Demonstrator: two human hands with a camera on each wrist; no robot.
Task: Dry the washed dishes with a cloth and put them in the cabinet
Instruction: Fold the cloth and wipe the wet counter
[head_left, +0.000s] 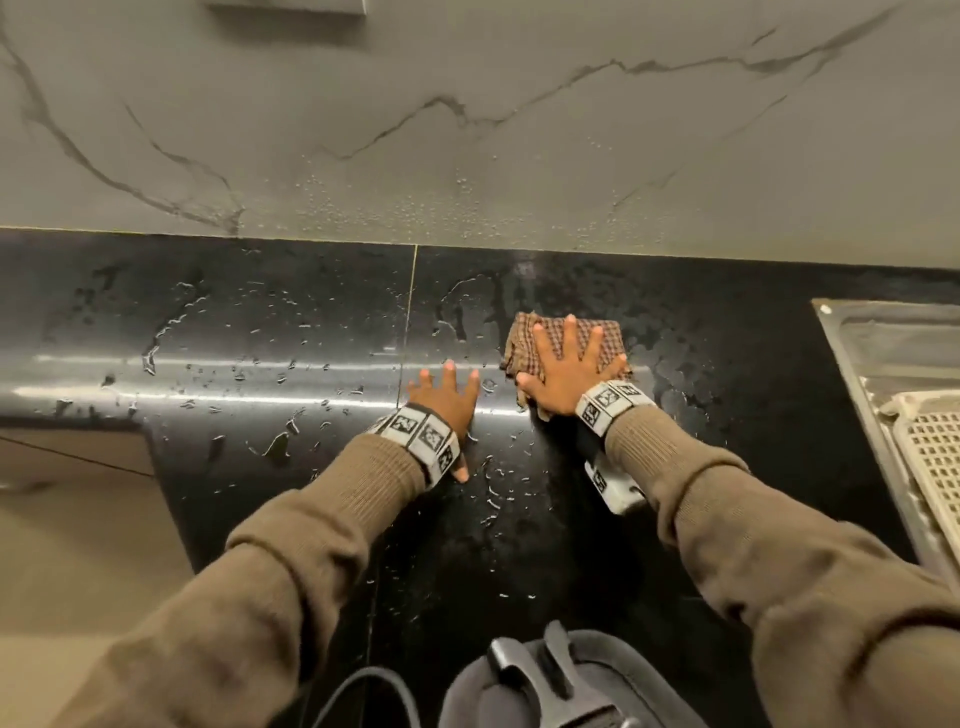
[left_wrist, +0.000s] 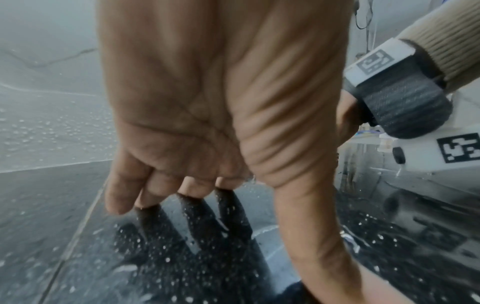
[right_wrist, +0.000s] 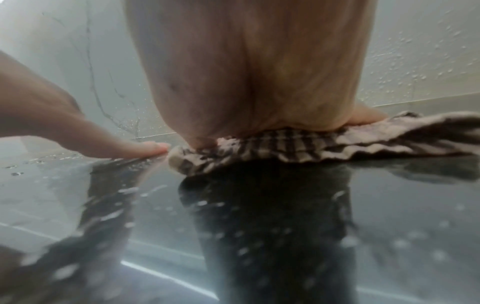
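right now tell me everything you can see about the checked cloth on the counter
The checked cloth is a brown and pale woven fabric, bunched into a rumpled pad with wavy folded edges. It lies flat on the wet black counter, near the wall and left of the sink edge. The right hand presses on it with fingers spread and straight, palm covering much of it; its thumb tip touches the counter beside the cloth. The left hand rests apart, not touching it.
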